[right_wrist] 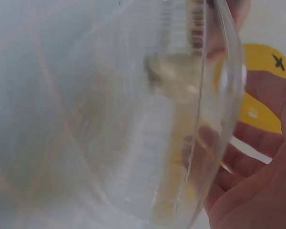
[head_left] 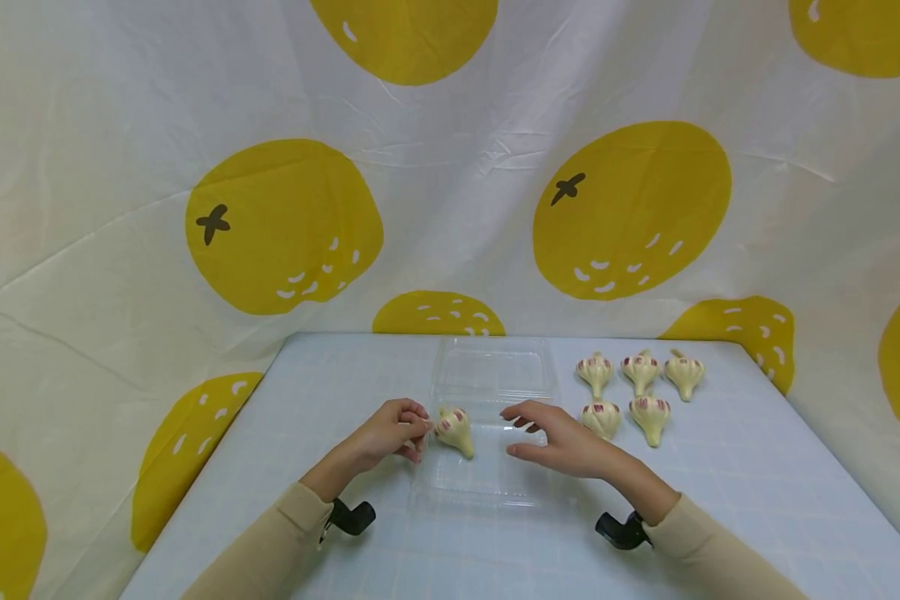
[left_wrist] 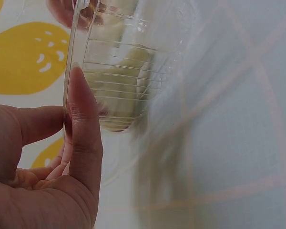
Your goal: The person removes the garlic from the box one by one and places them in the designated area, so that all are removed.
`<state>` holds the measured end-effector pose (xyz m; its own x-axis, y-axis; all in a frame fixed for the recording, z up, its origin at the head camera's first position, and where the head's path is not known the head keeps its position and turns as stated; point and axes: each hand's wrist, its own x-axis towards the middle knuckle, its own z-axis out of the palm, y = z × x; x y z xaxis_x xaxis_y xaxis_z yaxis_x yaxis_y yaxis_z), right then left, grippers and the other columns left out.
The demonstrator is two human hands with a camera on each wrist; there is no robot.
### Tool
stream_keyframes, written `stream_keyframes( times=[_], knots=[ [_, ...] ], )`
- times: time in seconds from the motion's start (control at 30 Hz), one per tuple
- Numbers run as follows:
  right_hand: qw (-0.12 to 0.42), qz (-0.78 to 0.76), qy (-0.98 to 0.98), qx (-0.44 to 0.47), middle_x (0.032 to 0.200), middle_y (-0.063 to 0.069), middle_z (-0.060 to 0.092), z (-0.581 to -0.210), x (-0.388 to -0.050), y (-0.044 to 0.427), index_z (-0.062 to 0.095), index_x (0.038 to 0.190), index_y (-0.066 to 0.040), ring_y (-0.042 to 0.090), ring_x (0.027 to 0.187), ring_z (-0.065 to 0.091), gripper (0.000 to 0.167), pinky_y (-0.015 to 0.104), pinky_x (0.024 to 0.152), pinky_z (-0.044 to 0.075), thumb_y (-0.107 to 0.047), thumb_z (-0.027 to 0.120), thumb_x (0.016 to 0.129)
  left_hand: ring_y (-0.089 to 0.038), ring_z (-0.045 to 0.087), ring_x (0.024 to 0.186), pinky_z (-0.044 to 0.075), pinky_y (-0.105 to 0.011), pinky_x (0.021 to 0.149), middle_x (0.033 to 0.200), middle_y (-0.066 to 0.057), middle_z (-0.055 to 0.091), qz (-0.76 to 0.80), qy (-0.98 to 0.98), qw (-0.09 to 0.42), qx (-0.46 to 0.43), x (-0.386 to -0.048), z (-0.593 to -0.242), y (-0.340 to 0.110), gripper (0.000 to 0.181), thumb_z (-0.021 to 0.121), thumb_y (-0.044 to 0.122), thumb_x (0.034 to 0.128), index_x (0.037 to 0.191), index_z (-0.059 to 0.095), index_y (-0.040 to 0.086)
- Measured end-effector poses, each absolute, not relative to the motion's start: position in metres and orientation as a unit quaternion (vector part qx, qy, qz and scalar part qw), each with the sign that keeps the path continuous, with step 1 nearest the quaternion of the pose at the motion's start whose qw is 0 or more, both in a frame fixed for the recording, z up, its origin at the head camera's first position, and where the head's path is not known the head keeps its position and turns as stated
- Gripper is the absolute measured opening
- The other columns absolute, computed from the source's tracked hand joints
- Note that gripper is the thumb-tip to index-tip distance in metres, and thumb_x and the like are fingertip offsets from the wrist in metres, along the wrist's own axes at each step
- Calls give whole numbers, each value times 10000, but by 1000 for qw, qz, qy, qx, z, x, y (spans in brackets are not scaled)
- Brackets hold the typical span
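Note:
A clear plastic clamshell box (head_left: 487,485) lies with its lid (head_left: 495,372) folded back toward the curtain. One garlic bulb (head_left: 453,431), cream with reddish patches, is in the left part of the base; the left wrist view shows it blurred through the ribbed wall. My left hand (head_left: 396,431) pinches the box's left rim between thumb and finger, as the left wrist view (left_wrist: 62,157) shows. Over the right side of the base hovers my right hand (head_left: 562,439), fingers spread and holding nothing. From the right wrist camera, that hand (right_wrist: 257,176) appears beside the box's rim.
Several more garlic bulbs (head_left: 650,418) sit in two rows right of the box, one partly hidden behind my right hand. A pale checked cloth (head_left: 757,500) covers the table. Behind hangs a white curtain (head_left: 450,208) printed with yellow fruit.

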<state>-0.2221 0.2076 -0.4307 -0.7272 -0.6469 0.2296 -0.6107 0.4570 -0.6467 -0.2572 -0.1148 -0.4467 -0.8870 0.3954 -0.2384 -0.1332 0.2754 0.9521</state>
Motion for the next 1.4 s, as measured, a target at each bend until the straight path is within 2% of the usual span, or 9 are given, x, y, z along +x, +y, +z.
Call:
stream_keyframes(
  times=[0.3,0.63,0.8,1.03,1.23,1.4],
  knots=[
    [24,-388,850,-356,1337,212,593,-444,-223,180,548,1367,0,413,1149,622,490,497,954,536,-222,721,966,-173,583,654,577,-276,602,810,-104,590,596,767,222,85,-258,-447,-115,229,631,114,1025,1158,525,-40],
    [29,-393,862,-319,1441,229,495,-452,-224,155,456,1466,40,423,1229,570,631,547,976,516,-204,735,956,-169,586,656,578,-279,597,795,-89,592,600,763,223,86,-257,-449,-115,226,637,111,1020,1145,527,-41],
    [19,-375,871,-318,1490,221,455,-451,-228,146,438,1495,11,413,1277,538,668,560,1030,478,-185,751,938,-170,583,658,581,-281,602,795,-86,592,600,763,222,90,-257,-448,-116,221,633,106,1021,1146,528,-44],
    [35,-376,868,-322,1520,209,427,-454,-235,137,414,1514,17,383,1405,433,687,572,1129,381,-184,739,942,-164,580,655,583,-280,601,778,-80,592,601,762,221,101,-259,-449,-117,215,627,100,1024,1144,528,-48],
    [30,-367,866,-339,1490,192,451,-457,-236,134,445,1502,2,365,1378,461,653,562,1117,398,-162,739,943,-168,582,660,582,-282,601,792,-88,591,601,761,221,106,-259,-450,-117,221,627,100,1025,1148,526,-53],
    [24,-361,871,-333,1395,172,502,-458,-236,134,497,1454,-18,339,1284,527,598,545,1071,445,-142,751,927,-162,596,639,578,-279,588,788,-91,594,605,758,218,110,-258,-450,-116,210,630,88,1019,1132,525,-54]
  ],
)
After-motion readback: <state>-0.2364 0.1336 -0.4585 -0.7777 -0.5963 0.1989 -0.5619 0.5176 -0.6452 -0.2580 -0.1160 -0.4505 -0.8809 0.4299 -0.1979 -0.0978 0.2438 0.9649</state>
